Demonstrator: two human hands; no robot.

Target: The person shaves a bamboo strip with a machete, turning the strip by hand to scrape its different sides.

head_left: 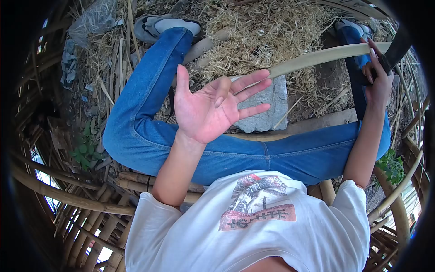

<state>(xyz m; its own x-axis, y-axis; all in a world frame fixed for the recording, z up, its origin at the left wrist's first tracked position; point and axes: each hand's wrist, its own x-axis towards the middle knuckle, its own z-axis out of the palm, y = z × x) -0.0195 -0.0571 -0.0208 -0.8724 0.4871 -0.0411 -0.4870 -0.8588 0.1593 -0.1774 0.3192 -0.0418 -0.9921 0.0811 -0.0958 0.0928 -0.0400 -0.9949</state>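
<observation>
My left hand (204,104) is raised palm up, fingers mostly spread and the forefinger bent in. A long, pale, curved bamboo strip (317,59) runs from behind its fingertips across to the right side; I cannot tell whether that hand touches it. On the right, my right hand (378,77) is closed around a knife with a broad dark blade (399,47), whose handle is mostly hidden in the grip. Fingers of this hand also lie against the strip near the blade. Below the strip, between my legs, sits a grey stone block (267,106).
Pale shavings (267,31) cover the ground ahead. My bent legs in blue jeans (149,104) frame the area. Clear plastic (93,22) lies at the upper left. Bamboo poles (72,197) stand at both sides, with green plants (392,167) near the right ones.
</observation>
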